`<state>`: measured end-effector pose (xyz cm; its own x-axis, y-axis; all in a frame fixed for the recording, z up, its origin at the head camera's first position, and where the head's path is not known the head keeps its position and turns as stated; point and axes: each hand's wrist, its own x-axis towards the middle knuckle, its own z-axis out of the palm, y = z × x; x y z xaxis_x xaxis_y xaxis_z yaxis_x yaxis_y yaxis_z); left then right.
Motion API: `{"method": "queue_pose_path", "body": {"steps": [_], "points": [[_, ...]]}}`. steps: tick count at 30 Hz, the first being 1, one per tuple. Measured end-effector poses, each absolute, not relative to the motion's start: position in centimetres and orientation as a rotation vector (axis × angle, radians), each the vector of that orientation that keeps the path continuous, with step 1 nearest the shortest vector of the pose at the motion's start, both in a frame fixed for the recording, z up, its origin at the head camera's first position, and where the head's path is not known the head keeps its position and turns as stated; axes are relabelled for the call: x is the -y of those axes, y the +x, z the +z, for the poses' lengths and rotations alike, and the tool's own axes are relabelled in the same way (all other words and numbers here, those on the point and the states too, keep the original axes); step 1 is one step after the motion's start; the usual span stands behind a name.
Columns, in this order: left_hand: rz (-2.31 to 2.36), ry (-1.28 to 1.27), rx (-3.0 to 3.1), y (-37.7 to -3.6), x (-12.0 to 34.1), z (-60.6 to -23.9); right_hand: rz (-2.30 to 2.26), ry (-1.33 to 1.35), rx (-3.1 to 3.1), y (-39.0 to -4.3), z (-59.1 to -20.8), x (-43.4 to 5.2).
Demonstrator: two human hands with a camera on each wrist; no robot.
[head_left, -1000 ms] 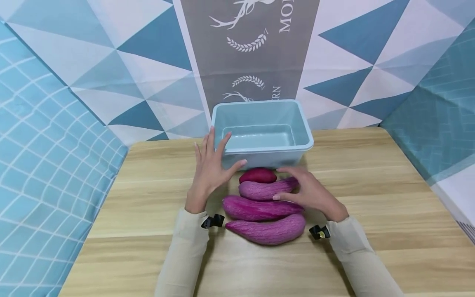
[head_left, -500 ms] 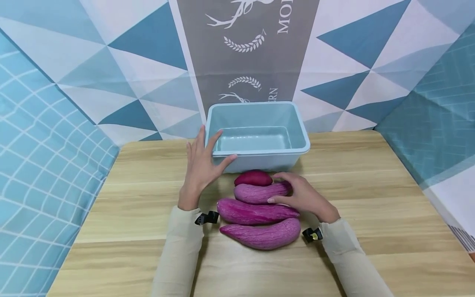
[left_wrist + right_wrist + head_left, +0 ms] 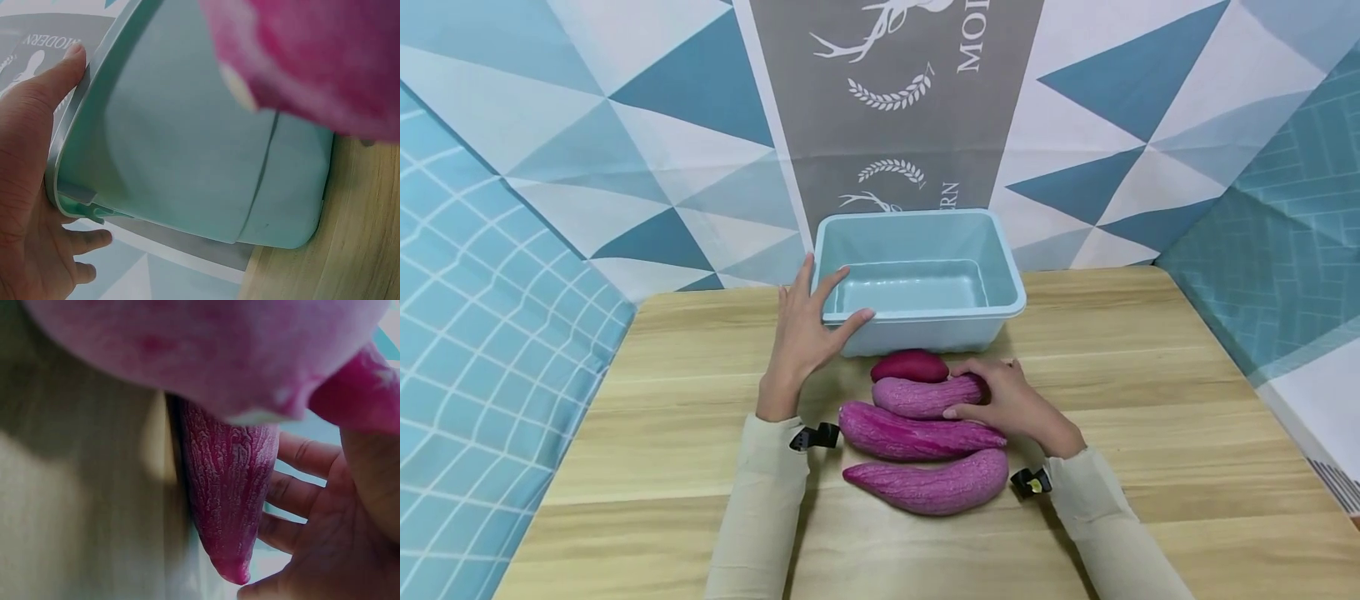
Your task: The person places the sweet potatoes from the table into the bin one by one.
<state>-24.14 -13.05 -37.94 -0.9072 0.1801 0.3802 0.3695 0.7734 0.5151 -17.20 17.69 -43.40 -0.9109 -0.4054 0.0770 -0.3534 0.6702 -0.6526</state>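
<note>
Our left hand (image 3: 805, 333) rests against the near left corner of a pale blue plastic bin (image 3: 925, 321). Its fingers lie straight along the rim and outer wall and its thumb reaches across the front edge, steadying the bin rather than clasping it. The left wrist view shows the same: flat fingers pressed on the bin's rim (image 3: 69, 144).

Our right hand (image 3: 1011, 404) sits at about four o'clock from the bin, with fingers and thumb curled round the right end of the second sweet potato (image 3: 925, 396). This is a ridged purple root lying crosswise on the wooden table (image 3: 1150, 433). The right wrist view shows the fingers (image 3: 300, 494) wrapped behind its tapered tip (image 3: 228, 487).

We judge the step in hand to be taking hold of this sweet potato, which lies on the table and is not yet lifted. The next move appears to call for a firm grip, a lift clear of its neighbours, and a carry toward twelve o'clock over the bin's front wall.

We count four purple sweet potatoes, stacked in a row from the bin toward us. A short dark red one (image 3: 910, 365) is just at the bin's foot. The gripped one comes next, then a longer one (image 3: 910, 437), then the nearest and broadest (image 3: 925, 487) at six o'clock. There is one bin, with nothing inside it. Behind it hangs a backdrop (image 3: 662, 125) of blue and white triangles.
</note>
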Motion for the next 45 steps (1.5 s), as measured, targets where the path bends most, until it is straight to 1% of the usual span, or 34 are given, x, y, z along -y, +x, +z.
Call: {"method": "queue_pose_path", "body": {"steps": [9, 17, 25, 34, 45], "points": [[-0.934, -0.413, 2.695, -24.3, 13.1, -37.8, -1.168, -0.797, -2.764, -17.6, -43.6, -17.6], [-0.972, -0.381, 2.737, -24.0, 13.2, -38.0, -1.146, -0.775, -2.753, -17.6, -44.0, -17.5], [-0.986, -0.402, 2.720, -24.0, 13.3, -38.0, -1.139, -0.693, -2.730, -17.3, -43.7, -17.6], [-0.973, -0.453, 2.711, -24.0, 13.2, -37.9, -1.108, -0.739, -2.798, -16.6, -42.6, -18.0], [-1.000, -0.452, 2.703, -23.9, 13.4, -37.9, -1.099, -0.739, -2.832, -15.9, -41.5, -17.4]]}}
